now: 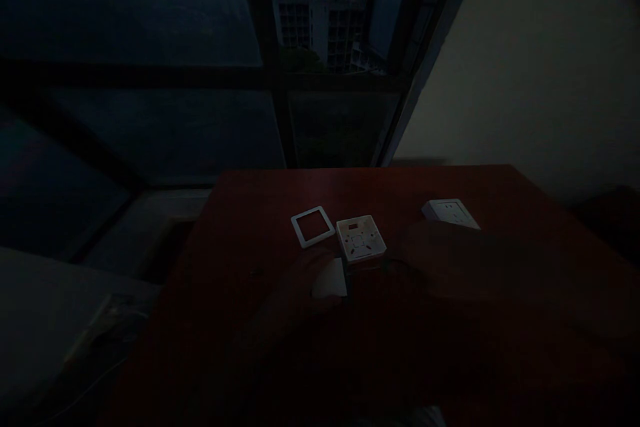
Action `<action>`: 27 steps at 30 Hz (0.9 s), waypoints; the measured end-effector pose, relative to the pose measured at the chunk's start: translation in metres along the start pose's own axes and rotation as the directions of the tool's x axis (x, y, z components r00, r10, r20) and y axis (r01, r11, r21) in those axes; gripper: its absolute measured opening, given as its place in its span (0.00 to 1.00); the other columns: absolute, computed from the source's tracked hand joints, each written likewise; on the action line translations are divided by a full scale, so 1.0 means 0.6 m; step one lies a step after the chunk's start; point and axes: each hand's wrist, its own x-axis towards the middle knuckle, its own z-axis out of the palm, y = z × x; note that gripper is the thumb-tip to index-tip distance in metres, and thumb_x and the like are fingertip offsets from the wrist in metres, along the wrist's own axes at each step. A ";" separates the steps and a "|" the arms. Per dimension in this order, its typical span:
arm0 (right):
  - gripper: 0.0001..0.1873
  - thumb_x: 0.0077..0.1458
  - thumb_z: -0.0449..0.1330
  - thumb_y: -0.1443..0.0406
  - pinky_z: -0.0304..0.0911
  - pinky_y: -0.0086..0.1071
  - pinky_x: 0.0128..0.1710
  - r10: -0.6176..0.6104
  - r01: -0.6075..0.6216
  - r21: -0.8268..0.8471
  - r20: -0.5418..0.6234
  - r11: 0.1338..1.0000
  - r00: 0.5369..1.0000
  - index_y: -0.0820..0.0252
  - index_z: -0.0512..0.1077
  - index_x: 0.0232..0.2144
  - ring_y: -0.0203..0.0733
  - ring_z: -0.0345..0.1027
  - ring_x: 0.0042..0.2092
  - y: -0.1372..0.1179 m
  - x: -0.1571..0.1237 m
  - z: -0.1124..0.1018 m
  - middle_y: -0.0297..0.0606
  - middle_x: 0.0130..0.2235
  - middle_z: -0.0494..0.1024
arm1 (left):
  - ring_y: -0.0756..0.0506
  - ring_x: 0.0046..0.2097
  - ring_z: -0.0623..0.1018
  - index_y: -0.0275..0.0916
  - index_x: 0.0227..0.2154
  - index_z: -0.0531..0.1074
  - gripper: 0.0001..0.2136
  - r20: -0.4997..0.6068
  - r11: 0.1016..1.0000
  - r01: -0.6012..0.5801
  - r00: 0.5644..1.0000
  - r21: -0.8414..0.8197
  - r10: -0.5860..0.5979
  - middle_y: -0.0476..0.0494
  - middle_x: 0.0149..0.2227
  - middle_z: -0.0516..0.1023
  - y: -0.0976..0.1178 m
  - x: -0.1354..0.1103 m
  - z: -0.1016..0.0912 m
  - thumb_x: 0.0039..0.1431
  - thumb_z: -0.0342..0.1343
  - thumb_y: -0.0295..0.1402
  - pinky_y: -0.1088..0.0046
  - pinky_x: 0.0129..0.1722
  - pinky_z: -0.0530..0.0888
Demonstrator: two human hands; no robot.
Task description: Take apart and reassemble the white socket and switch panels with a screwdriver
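The room is very dark. On the red table lie a white square frame and a white switch module side by side. Just in front of them my left hand shows as a dark shape curled around a small white plate. My right hand reaches in from the right, close to the module's right side; its fingers are lost in the dark. A thin dark line runs between the plate and the module, and I cannot make out what it is.
A second white socket lies at the back right of the table. Large windows stand behind, with buildings outside, and a pale wall is at the right. A low pale surface with a cable sits to the left.
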 end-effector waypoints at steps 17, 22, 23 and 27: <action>0.24 0.57 0.51 0.46 0.62 0.27 0.24 0.196 -0.245 0.791 0.161 0.561 0.967 0.56 0.77 0.35 0.37 0.68 0.28 0.063 -0.035 0.131 0.37 0.31 0.78 | 0.37 0.60 0.65 0.40 0.57 0.63 0.31 -0.022 0.996 -0.061 0.998 0.060 0.063 0.37 0.60 0.64 0.002 0.005 0.001 0.49 0.64 0.38 0.56 0.59 0.65; 0.25 0.57 0.51 0.46 0.64 0.30 0.27 0.308 -0.209 0.914 0.099 0.347 0.946 0.59 0.75 0.40 0.38 0.69 0.31 0.037 -0.040 0.210 0.37 0.32 0.76 | 0.37 0.59 0.66 0.42 0.56 0.64 0.31 -0.035 0.997 -0.013 0.999 0.070 0.016 0.40 0.59 0.65 0.009 0.009 -0.001 0.47 0.64 0.38 0.57 0.58 0.66; 0.25 0.58 0.51 0.47 0.64 0.30 0.28 0.326 -0.192 0.919 0.074 0.346 0.942 0.59 0.75 0.41 0.38 0.69 0.32 0.030 -0.039 0.219 0.37 0.33 0.76 | 0.37 0.59 0.66 0.42 0.56 0.64 0.31 -0.036 0.998 -0.006 0.999 0.067 0.008 0.40 0.59 0.65 0.011 0.010 -0.001 0.47 0.64 0.37 0.57 0.58 0.65; 0.24 0.60 0.50 0.49 0.66 0.32 0.31 0.398 -0.143 0.888 -0.048 0.436 0.916 0.59 0.75 0.42 0.39 0.70 0.33 0.001 -0.041 0.239 0.38 0.35 0.77 | 0.37 0.60 0.65 0.42 0.56 0.63 0.31 -0.029 0.999 -0.003 1.000 0.041 0.005 0.40 0.60 0.64 0.017 0.014 -0.002 0.48 0.64 0.36 0.57 0.59 0.64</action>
